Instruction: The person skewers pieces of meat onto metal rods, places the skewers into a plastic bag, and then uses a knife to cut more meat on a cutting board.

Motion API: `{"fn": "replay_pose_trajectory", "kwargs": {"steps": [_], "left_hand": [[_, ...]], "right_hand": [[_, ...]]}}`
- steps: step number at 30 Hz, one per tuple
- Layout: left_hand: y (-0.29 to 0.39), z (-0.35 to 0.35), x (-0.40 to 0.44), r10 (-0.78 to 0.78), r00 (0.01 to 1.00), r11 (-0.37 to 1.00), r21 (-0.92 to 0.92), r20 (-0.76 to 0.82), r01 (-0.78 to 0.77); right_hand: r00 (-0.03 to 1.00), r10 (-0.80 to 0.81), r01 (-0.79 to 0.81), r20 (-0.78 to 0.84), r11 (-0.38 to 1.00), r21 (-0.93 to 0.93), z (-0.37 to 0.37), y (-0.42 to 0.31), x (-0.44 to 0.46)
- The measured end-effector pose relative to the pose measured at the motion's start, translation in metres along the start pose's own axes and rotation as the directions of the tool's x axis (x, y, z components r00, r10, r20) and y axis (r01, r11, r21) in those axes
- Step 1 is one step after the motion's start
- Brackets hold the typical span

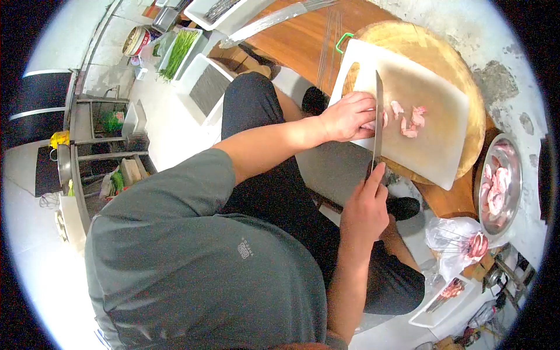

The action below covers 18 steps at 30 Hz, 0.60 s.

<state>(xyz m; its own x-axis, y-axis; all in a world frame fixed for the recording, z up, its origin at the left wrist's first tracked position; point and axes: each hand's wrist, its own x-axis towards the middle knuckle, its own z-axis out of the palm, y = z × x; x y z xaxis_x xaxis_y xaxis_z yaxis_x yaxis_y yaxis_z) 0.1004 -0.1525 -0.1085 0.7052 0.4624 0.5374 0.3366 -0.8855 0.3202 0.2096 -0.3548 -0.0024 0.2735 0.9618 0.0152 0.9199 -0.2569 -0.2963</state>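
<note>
My right hand (366, 201) is wrapped round the handle of a large knife (379, 114), its blade standing on edge over the white cutting board (438, 153). Just left of the blade, my left hand (352, 116) presses a piece of pale pink meat (370, 125) against the board with bent fingers. Several cut pieces of meat (412, 123) lie to the right of the blade. Under the board is a round wooden block (475, 140).
A steel bowl of meat (496, 195) stands right of the block, with a plastic bag (452, 239) below it. At the upper left are a tray of green stalks (179, 53) and a white tub (205, 87). My knees flank the block's near side.
</note>
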Motion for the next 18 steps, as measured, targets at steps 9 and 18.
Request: {"fn": "replay_pose_trajectory", "kwargs": {"steps": [9, 18], "left_hand": [[0.003, -0.008, 0.004, 0.013, 1.000, 1.000, -0.016, -0.006, -0.014], [0.004, -0.010, 0.005, 0.011, 0.995, 0.992, -0.127, -0.097, -0.024]], "right_hand": [[0.996, 0.037, -0.040, 0.081, 0.998, 0.041, -0.005, 0.004, 0.025], [0.982, 0.177, -0.190, 0.070, 0.870, 0.456, -0.018, 0.042, 0.043]]}}
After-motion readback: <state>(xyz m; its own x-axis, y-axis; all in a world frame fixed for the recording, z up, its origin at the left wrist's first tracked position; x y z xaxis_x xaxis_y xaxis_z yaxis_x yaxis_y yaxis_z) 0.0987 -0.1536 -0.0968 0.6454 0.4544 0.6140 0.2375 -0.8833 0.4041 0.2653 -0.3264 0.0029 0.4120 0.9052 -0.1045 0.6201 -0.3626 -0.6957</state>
